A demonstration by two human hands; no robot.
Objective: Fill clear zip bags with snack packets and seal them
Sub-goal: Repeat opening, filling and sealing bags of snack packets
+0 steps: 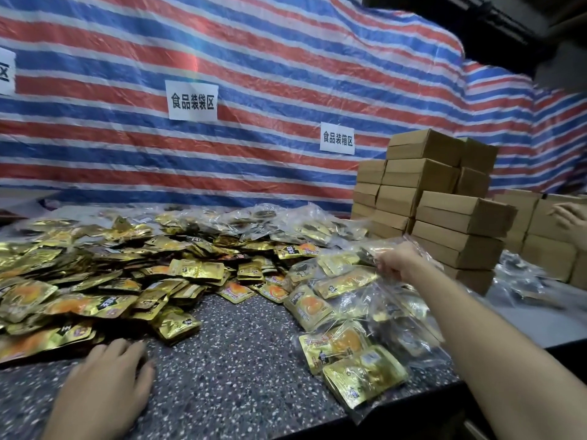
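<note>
Rests left hand palm down near the front edge of the speckled tabletop, fingers loosely spread and holding nothing, fingertips just beside the nearest gold snack packets. Holds right hand out toward the right edge, fingers curled and pinching the top of a clear zip bag. Keeps that bag, stuffed with packets, slanting down toward the front right corner; cannot tell whether its zip is closed. Past the left hand, a wide heap of loose packets across the left half of the tabletop. Behind the heap, more filled bags along the back edge. At the back right corner, stacked cardboard boxes, another person's hand just beside them. Farthest off, a striped tarp bearing paper signs.
</note>
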